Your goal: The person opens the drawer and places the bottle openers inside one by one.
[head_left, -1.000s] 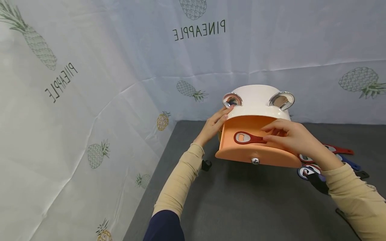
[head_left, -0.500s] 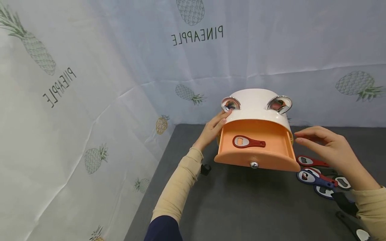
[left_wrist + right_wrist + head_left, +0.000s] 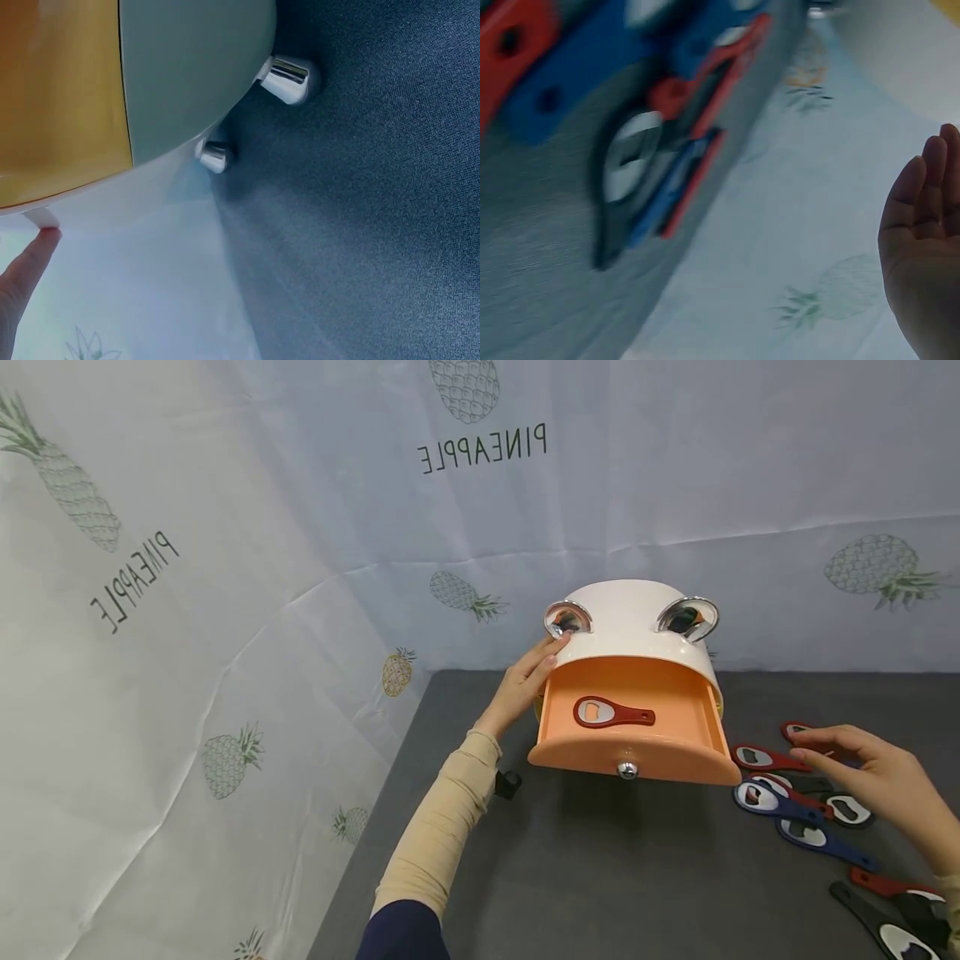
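Observation:
A white box (image 3: 624, 614) with two shiny eye-like rings on top stands at the back with its orange drawer (image 3: 633, 757) pulled out. In the drawer lies a red bottle opener (image 3: 615, 712), its ring end to the left. My left hand (image 3: 517, 693) rests on the box's left side by one eye ring, fingers extended; in the left wrist view a fingertip (image 3: 46, 238) touches the box. My right hand (image 3: 873, 777) hovers over a scattered pile at the right, fingers loosely bent, holding nothing. A red bottle opener (image 3: 767, 758) and a blue one (image 3: 776, 802) lie nearest it.
More bottle openers, including a black one (image 3: 873, 914), lie toward the front right of the grey table (image 3: 600, 877). A small black object (image 3: 507, 785) sits left of the drawer. Pineapple-print cloth (image 3: 337, 527) hangs behind and at the left. The drawer's knob (image 3: 627, 770) sticks out in front.
My right hand has left the red bottle opener in the drawer and moved right, over the pile. My left hand stays on the box. The head view has shifted slightly.

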Motion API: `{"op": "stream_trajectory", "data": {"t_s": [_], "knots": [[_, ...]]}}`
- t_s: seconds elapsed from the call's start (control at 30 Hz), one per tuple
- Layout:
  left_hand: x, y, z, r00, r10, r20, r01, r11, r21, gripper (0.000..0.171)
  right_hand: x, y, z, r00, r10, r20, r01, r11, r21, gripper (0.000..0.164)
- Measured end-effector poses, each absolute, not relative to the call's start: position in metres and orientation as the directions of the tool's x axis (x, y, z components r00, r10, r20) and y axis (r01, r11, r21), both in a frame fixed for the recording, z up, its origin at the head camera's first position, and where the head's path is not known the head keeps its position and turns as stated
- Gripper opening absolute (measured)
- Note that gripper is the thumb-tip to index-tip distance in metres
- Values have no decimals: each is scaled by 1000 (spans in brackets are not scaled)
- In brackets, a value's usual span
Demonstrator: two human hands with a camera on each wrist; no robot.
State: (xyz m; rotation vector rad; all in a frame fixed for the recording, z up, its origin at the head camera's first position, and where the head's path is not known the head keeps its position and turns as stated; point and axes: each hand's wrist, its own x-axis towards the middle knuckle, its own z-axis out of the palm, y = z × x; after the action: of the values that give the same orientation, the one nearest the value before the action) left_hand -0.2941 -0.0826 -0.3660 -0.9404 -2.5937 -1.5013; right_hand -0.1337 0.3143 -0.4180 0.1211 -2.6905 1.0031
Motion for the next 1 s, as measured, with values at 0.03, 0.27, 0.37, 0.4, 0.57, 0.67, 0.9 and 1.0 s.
{"op": "stream_trajectory", "data": {"t_s": [0.03, 0.27, 0.37, 0.4, 0.57, 0.67, 0.9, 1.0], "knots": [[-294, -83, -366, -820, 495, 288, 497, 365, 787, 40, -134, 316, -422, -965, 14, 263, -157, 773, -614, 32], [-291, -83, -361, -826, 500, 260, 479, 381, 791, 41, -137, 324, -447, -975, -100, 200, -191, 838, -512, 27], [-282, -83, -350, -832, 499, 240, 460, 382, 801, 42, -139, 326, -455, -978, -138, 155, -195, 864, -464, 29], [-279, -83, -347, -834, 500, 233, 454, 382, 805, 43, -139, 326, -458, -979, -151, 133, -195, 873, -446, 30], [-271, -82, -337, -829, 515, 218, 452, 387, 804, 44, -140, 329, -469, -983, -181, 39, -181, 897, -402, 43], [-269, -81, -337, -829, 512, 224, 457, 391, 799, 43, -139, 330, -473, -981, -193, -5, -173, 894, -413, 50], [-269, -82, -340, -835, 497, 236, 459, 393, 797, 43, -140, 332, -478, -970, -244, 10, -228, 892, -391, 46], [-270, -80, -340, -834, 496, 243, 462, 384, 800, 43, -142, 333, -478, -972, -234, 5, -220, 904, -368, 42]]}}
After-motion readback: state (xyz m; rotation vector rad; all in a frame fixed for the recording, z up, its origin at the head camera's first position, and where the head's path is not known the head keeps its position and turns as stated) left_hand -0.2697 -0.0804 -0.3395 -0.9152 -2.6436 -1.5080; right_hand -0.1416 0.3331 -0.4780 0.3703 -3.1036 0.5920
